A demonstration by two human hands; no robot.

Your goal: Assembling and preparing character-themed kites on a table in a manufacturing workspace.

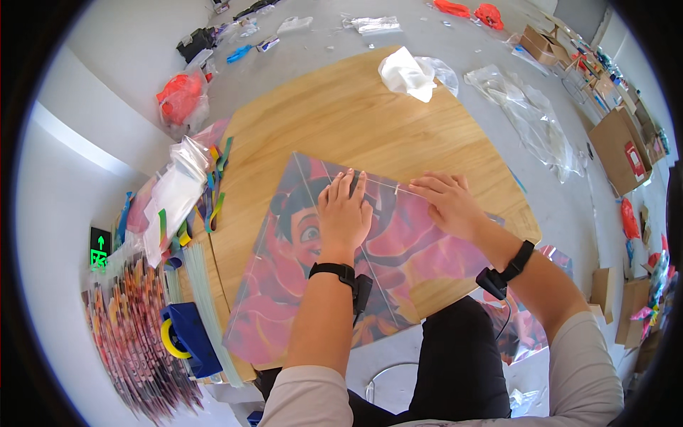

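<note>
A large thin sheet (274, 299) printed with a pink cartoon figure lies slanted on the wooden table (313, 107). Thin pale lines, like slender rods, run across it and along its upper edge. My left hand (345, 213) rests on the sheet's upper part, palm down with fingers stretched out. To its right, my right hand (452, 206) reaches over the upper edge, fingers pointing left and thumb apart. A small white bit (396, 190) sits on that edge just left of its fingertips. Both wrists wear black straps with small devices.
Clear plastic bags (174, 192) and rainbow ribbons (217, 206) crowd the table's left edge. Below are pale rods (206, 306), a blue box (193, 338) with yellow tape, and stacked printed sheets (139, 334). White crumpled material (407, 73) lies at the far edge. Cardboard boxes (617, 151) stand right.
</note>
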